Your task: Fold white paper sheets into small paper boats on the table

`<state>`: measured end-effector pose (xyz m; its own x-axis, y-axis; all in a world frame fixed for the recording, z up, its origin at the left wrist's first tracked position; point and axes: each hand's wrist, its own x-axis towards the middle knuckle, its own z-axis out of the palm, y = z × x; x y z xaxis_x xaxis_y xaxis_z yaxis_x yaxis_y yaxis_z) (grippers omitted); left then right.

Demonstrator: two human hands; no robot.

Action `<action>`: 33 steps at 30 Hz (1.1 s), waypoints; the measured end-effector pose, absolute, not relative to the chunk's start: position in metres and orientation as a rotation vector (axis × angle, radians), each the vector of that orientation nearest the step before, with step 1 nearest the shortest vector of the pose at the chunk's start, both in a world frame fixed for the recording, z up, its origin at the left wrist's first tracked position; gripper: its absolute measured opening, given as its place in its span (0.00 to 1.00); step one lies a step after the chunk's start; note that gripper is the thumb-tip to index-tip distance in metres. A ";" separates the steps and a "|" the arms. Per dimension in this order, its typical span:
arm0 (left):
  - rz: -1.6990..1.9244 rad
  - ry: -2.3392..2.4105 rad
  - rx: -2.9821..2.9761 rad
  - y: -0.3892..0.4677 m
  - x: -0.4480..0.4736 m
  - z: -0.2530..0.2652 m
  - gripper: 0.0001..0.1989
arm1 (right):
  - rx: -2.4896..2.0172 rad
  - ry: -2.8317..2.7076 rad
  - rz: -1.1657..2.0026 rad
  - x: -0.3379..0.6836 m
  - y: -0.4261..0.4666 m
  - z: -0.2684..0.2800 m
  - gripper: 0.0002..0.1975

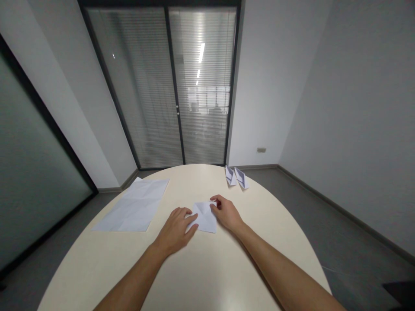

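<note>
A small folded sheet of white paper (205, 219) with crease lines lies on the round table (191, 268) between my hands. My left hand (175, 229) rests at its left edge, thumb and fingers apart, fingertips touching the paper. At the upper right corner, my right hand (227, 212) has its thumb and curled forefinger closed on the paper's edge. Part of the left side of the paper is hidden under my left fingers.
Large creased white sheets (134, 209) lie on the table's left side. Two folded paper pieces (230, 176) (241, 178) stand side by side near the far right edge. Beyond the table are a glass door (204, 129) with blinds and a wall socket (261, 150).
</note>
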<state>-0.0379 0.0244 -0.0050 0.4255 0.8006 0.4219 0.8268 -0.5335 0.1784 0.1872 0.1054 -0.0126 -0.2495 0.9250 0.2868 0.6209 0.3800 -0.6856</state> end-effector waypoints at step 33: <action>-1.575 -2.028 -2.181 0.040 -0.038 -0.013 0.11 | -0.861 -1.932 0.949 0.181 0.102 -0.019 0.31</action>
<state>-0.0376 0.0395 -0.0128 -0.1470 0.8748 0.4617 0.6638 -0.2588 0.7017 0.1807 0.1018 -0.0185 -0.4485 0.8201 0.3553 0.2199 0.4866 -0.8455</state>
